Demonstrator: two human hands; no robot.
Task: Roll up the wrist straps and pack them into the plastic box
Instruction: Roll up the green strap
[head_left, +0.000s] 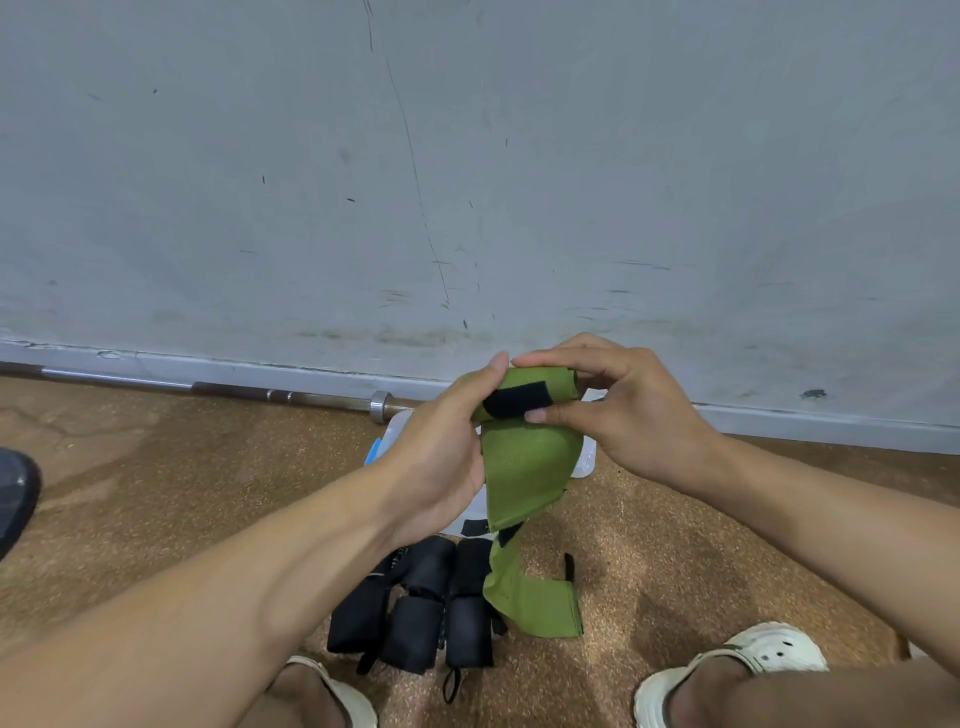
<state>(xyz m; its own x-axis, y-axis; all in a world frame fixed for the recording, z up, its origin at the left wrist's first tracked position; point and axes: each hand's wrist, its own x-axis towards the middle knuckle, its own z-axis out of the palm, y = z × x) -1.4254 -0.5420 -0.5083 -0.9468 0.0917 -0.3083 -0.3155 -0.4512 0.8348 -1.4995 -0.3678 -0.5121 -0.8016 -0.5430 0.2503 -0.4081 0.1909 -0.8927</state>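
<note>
A green wrist strap (530, 467) with a black fastener patch is held up in front of me by both hands. My left hand (441, 447) grips its rolled top end from the left. From the right, my right hand (618, 405) pinches that same end, thumb below and fingers over the top. The strap's loose tail hangs down and lies on the floor. Several rolled black wrist straps (421, 608) lie side by side on the floor below my hands. The clear plastic box (584, 457) sits on the floor behind my hands, mostly hidden by them.
A steel barbell (218, 389) lies along the foot of the grey wall. A dark object (15, 493) sits at the left edge. My feet in white clogs (737, 670) stand on the brown cork floor at the bottom.
</note>
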